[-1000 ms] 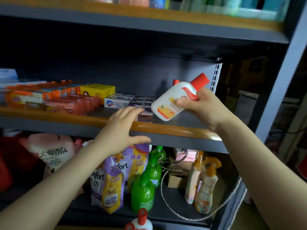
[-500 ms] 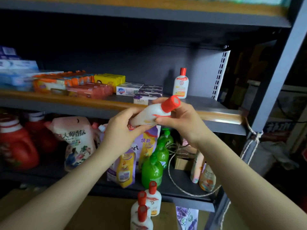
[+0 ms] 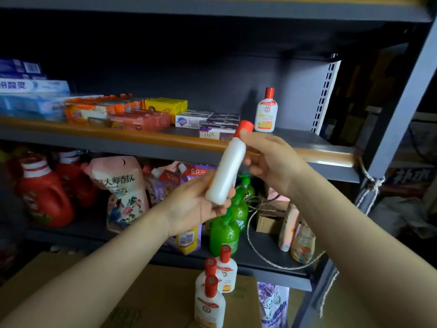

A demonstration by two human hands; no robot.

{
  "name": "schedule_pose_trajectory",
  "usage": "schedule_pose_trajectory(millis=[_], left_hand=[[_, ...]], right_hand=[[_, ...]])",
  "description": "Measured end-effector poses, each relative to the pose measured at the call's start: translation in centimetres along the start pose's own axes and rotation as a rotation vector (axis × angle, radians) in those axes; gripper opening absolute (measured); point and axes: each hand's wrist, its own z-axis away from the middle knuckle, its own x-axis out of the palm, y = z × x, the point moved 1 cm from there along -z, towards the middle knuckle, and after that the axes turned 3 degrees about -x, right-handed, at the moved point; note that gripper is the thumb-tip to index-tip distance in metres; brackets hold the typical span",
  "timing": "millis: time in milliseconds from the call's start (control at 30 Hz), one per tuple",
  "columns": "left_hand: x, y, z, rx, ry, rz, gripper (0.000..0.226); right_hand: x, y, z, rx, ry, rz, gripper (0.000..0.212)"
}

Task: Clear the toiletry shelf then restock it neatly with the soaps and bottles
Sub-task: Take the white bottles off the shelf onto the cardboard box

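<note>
With my left hand (image 3: 198,204) gripping the bottle (image 3: 225,169) base and my right hand (image 3: 272,159) pinching below its cap, it could topple its shelved twin (image 3: 266,112) beyond my grip.

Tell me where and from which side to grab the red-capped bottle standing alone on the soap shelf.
Grip the lone bottle round its white body, just below the red cap, coming straight in from the front. It stands upright near the back wall, with open shelf before it and soap boxes on its left.
</note>
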Motion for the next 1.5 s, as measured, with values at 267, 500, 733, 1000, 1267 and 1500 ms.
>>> schedule_pose_trajectory(millis=[267, 500, 733, 1000, 1267, 1500], left_hand=[[0.1, -0.5, 0.2, -0.094, 0.067, -0.004, 0.048], [-0.5, 1.0, 2.3, 0.373, 0.62, -1.264, 0.034], [-2.0, -3.3, 3.4, 0.592, 0.561, -1.502, 0.018], [-8.9, -7.8, 5.5, 0.26, 0.667, -1.41, 0.01], [-16.3, -12.4, 5.0, -0.239, 0.63, -1.626, 0.046], [-20.5, -14.3, 3.8, -0.358, 0.647, -1.713, 0.055]], right_hand=[[0.0, 1.4, -0.1, 0.066, 0.076, 0.071, 0.033], [-0.7, 3.4, 0.1, 0.029, -0.136, -0.083, 0.011], [2.0, 8.4, 1.9, -0.114, -0.295, -0.118, 0.014], [-1.5, 13.5, 3.0, 0.115, -0.171, 0.054, 0.015], [-1.6, 15.3, 2.9, 0.209, -0.172, 0.273, 0.015], [0.9, 16.5, 1.7, 0.236, -0.168, 0.329, 0.019]])
